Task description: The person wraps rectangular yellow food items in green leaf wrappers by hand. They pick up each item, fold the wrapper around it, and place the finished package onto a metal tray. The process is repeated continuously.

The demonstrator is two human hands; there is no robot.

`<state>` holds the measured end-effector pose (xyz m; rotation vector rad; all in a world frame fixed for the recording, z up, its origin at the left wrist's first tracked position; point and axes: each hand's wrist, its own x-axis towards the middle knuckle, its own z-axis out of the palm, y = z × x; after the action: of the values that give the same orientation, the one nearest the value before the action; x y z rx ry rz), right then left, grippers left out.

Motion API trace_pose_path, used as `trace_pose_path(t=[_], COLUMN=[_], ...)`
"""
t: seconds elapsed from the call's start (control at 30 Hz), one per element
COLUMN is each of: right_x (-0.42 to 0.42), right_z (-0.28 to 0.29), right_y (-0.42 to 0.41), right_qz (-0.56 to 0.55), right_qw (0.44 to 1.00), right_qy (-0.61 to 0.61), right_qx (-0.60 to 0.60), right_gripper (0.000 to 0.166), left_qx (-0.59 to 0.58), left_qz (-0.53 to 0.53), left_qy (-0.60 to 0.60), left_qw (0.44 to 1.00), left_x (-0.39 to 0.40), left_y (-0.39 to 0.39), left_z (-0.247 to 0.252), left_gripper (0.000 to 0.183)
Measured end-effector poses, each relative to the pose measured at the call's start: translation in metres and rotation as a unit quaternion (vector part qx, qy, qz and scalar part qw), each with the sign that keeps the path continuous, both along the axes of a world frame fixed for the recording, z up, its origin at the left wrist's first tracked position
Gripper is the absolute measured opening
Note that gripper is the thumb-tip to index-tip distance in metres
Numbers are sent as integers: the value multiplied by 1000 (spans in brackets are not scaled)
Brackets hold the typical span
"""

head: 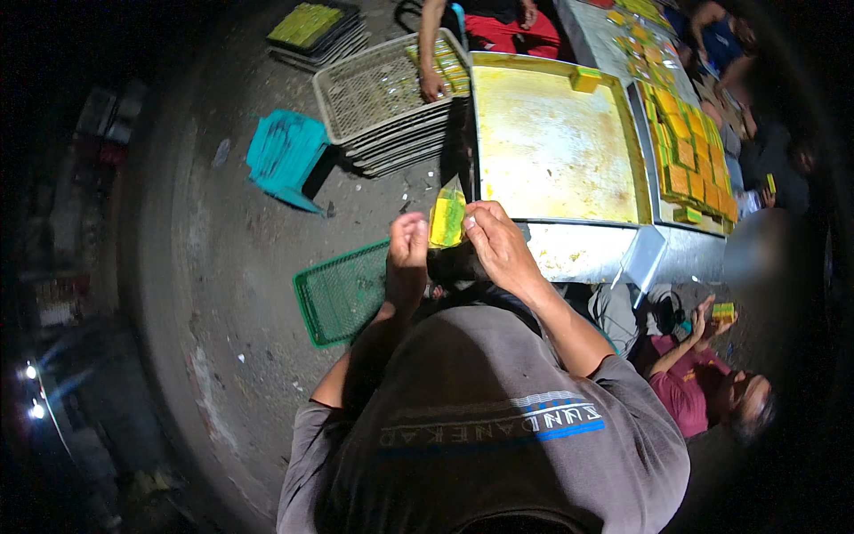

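A yellow-and-green block of layered cake (447,219) in clear plastic wrap is held up in front of my chest, a pointed fold of wrap at its top. My right hand (497,243) pinches its right side between thumb and fingers. My left hand (408,241) is upright at its left side, slightly blurred, and whether it touches the wrap cannot be made out. Just beyond my right hand lies a large yellow-stained metal tray (554,153) with one cake block (586,79) at its far edge. Clear plastic sheets (645,255) rest at the near table edge.
Cake blocks (694,157) are piled on the right. Stacked plastic crates (357,107) stand ahead left, a co-worker's hand (432,87) in the top one. A teal stool (283,153) and green basket (333,300) are left. Another person holds a cake block (723,312) at right.
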<state>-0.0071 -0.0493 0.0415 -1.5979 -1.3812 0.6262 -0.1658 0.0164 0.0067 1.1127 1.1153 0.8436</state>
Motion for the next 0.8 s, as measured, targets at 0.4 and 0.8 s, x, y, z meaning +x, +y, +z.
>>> trace_pose_path(t=[0.4,0.8], right_x=[-44,-19], right_z=[-48,-59], right_y=[24,-25], right_qz=[96,45], right_qw=[970,953], right_qy=[-214,280], right_qx=[60,-101], right_gripper=[17,38], left_qx=[326,121], left_qz=[-65,-13], left_qy=[262,83], left_qw=[906,989], left_x=[-51,-51], left_y=[-1,-7], left_z=[-78,-77], left_gripper=[30,61])
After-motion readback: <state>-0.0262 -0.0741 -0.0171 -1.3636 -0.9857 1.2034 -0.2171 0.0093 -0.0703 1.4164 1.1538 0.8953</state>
